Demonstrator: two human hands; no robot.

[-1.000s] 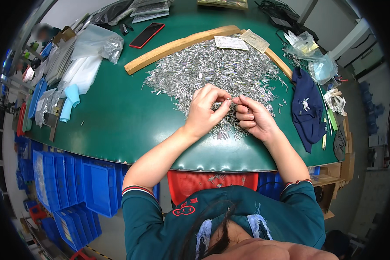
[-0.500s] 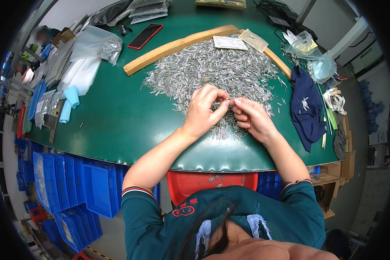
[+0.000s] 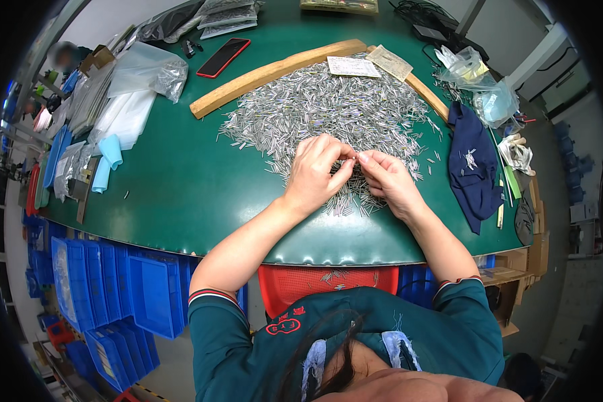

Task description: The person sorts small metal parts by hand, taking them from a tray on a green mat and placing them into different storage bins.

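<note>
A broad heap of small silvery metal pins (image 3: 315,100) is spread over the green table. Above the near part of this heap, both my hands meet fingertip to fingertip. The thumb and index finger of my left hand (image 3: 317,169) are pinched together, its other fingers curled. My right hand (image 3: 390,182) pinches in the same way, almost touching the left fingertips. A tiny light speck shows between them; it is too small to make out. Loose pins lie under and in front of both hands.
Wooden bars (image 3: 275,72) border the heap's far side, with paper slips (image 3: 353,66) on top. A dark blue cloth (image 3: 472,167) with a few pins lies right. A phone (image 3: 223,57) and plastic bags (image 3: 147,70) sit left. A red basket (image 3: 288,288) is below the table edge.
My fingertips have shifted slightly and closed nearer together, with the right hand's fingers more tucked in. The heap and the other things look the same.
</note>
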